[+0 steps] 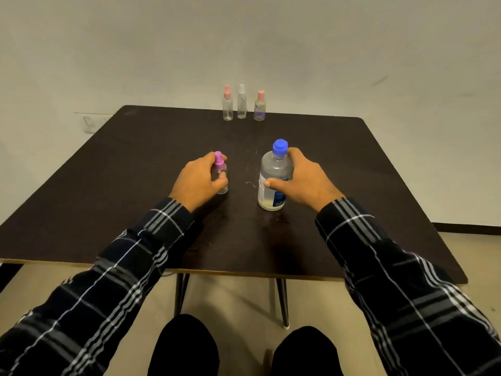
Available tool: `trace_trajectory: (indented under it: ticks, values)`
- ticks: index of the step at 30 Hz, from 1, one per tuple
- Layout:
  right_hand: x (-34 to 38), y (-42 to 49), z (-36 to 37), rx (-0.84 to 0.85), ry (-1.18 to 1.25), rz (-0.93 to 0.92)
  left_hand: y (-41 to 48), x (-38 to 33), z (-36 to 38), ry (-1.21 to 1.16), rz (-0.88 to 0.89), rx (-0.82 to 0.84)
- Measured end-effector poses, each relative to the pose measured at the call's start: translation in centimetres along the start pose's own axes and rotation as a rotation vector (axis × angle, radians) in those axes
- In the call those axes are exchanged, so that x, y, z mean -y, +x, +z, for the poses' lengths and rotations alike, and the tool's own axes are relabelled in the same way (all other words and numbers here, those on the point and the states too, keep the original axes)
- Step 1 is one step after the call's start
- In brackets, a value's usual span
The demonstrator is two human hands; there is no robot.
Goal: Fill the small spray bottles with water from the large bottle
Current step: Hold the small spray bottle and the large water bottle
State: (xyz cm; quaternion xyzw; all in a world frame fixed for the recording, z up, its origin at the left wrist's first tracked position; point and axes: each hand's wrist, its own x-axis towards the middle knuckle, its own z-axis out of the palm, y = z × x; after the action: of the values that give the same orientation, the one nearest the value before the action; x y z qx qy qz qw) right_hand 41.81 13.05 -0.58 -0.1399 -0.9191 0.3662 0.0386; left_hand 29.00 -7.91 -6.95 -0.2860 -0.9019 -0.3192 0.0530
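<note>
My left hand (196,180) grips a small clear spray bottle with a purple-pink top (220,169), which stands upright on the dark table (130,169). My right hand (301,177) wraps around the large clear water bottle with a blue cap (273,175), thumb across its label; it stands on the table, cap on. Three more small spray bottles stand in a row at the far edge: one with a pink top (227,104), one with a white top (241,103), one with a pink cap and purple print (260,107).
A pale wall rises right behind the table's far edge. A small wet smear (250,183) lies between the two held bottles. My knees and the table legs (282,302) show below the near edge.
</note>
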Motion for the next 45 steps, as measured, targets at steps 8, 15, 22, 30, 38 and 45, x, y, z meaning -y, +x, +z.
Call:
trace_trajectory:
  ticks: [8,15,22,30,38,45]
  values:
    - [0.1,1.0,-0.9,0.054,0.047,-0.011,0.6,-0.6,-0.5,0.002,-0.051,0.045]
    - [-1.4,1.1,-0.3,0.01,0.008,-0.09,0.5,0.6,0.0,0.002,0.013,-0.013]
    - [-0.1,-0.5,-0.2,-0.021,0.028,-0.013,-0.7,-1.0,-0.6,-0.006,-0.022,-0.037]
    - [-1.2,0.7,0.4,-0.034,0.02,-0.029,-0.3,0.1,0.1,0.011,0.015,-0.041]
    - [-0.7,0.1,-0.1,-0.005,0.06,-0.018,-0.3,-0.7,-0.4,0.028,-0.007,0.009]
    - [-0.4,-0.3,-0.1,-0.021,0.042,0.007,-0.3,-1.0,-0.3,0.034,-0.019,0.026]
